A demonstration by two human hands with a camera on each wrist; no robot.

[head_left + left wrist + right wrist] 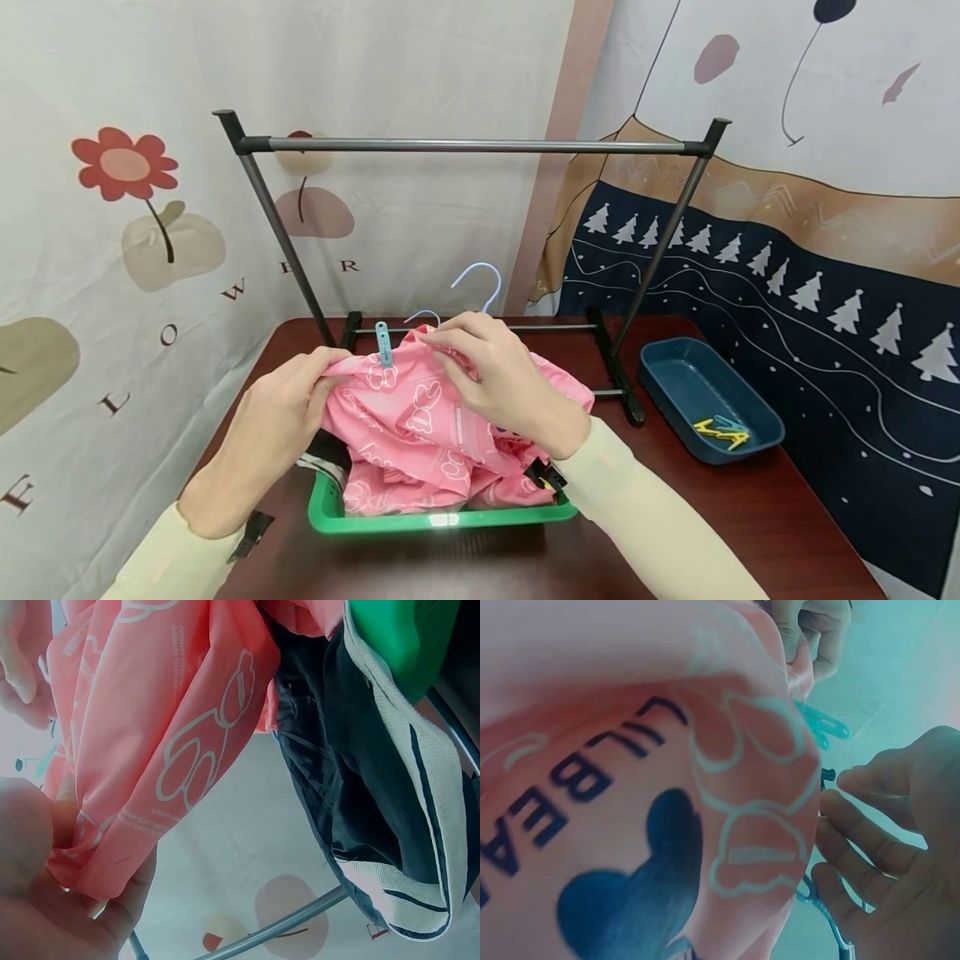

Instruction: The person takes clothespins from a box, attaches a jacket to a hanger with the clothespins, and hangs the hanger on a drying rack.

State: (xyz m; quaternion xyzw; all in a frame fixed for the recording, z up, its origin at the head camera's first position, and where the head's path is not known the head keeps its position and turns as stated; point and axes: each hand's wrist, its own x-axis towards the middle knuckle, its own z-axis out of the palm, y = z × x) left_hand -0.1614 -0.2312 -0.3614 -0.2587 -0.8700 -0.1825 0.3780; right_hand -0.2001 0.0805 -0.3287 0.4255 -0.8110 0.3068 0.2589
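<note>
A pink garment with white bear outlines is draped over the green basket. In the head view my left hand pinches its upper left edge between thumb and fingers. Beside that grip, a blue clothespin is clipped on the garment's top edge. My right hand is at the top of the garment, its fingers loosely bent and touching or close to the cloth. In the right wrist view, its thumb and fingers are apart. A light blue hanger hook rises behind it, with a second hook lower left.
A metal clothes rack stands behind the basket on the dark red table. At right, a blue tray holds yellow and blue clothespins. A black garment with white trim hangs over the basket's left side.
</note>
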